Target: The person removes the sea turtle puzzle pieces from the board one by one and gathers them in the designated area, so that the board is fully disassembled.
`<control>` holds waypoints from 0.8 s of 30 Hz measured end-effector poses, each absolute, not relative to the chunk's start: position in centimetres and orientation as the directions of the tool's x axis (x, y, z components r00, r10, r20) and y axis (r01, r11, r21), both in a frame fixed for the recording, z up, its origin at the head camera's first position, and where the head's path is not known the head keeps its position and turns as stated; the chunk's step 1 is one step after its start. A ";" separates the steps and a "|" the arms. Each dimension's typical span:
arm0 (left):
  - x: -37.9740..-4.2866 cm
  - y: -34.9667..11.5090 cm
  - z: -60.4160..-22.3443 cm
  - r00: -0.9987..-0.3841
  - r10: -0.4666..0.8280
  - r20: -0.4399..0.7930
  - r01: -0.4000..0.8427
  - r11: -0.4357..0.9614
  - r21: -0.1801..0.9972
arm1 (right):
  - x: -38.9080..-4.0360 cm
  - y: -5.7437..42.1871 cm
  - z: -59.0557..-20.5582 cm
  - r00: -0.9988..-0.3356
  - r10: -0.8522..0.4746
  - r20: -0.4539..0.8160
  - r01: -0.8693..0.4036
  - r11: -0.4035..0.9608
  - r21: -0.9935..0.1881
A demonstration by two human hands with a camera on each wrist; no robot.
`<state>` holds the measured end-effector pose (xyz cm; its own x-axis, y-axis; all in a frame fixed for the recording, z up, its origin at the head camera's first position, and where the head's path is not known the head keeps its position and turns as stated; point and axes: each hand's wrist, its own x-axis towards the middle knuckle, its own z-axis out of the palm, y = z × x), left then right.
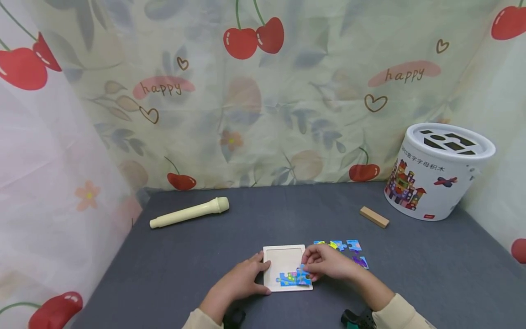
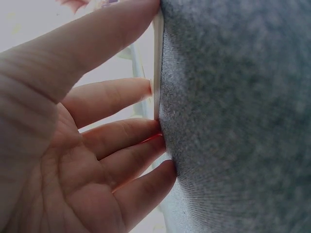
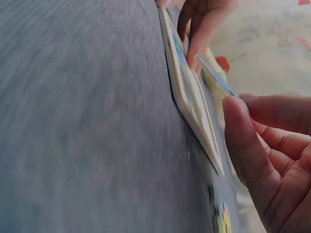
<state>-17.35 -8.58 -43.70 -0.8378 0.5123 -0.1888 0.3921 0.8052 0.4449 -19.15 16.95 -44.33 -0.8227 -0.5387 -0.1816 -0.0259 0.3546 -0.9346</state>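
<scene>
My right hand (image 1: 330,264) pinches a thin blue puzzle piece (image 3: 216,76) between thumb and index finger. In the right wrist view the piece sits tilted above the pale wooden puzzle tray (image 1: 272,256); in the head view it overlaps the tray's lower right corner. Joined pieces (image 1: 286,279) in blue, yellow and pink lie along the tray's bottom side. At the left edge of the tray, my left hand (image 1: 242,277) rests with fingers spread, the thumb by the lower corner. The left wrist view shows those fingertips (image 2: 151,127) against the tray's side and the dark tabletop.
Several loose puzzle pieces (image 1: 353,245) lie right of the tray, partly behind the right hand. Farther back are a wooden block (image 1: 374,217) and a white bucket (image 1: 435,178) with a slotted lid. A cream microphone-shaped toy (image 1: 189,214) lies back left. Printed cloth hangs around the table.
</scene>
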 end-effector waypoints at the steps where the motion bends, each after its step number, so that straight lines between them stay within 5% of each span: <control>1: -17.4 -8.6 -43.7 -0.838 0.510 -0.195 0.387 0.807 0.446 | -19.1 17.3 -44.3 -0.823 -0.537 -0.185 -0.022 0.355 -0.935; 24: -17.5 -8.4 -43.6 -0.841 0.481 -0.249 0.338 0.825 0.452 | -17.8 22.0 -44.6 -0.832 -0.513 -0.212 -0.009 0.395 -0.919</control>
<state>-17.48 -8.42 -43.61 -0.8410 0.4805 -0.2487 0.3377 0.8253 0.4525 -17.79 22.02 -44.65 -0.8321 -0.5125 -0.2121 -0.0091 0.3949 -0.9187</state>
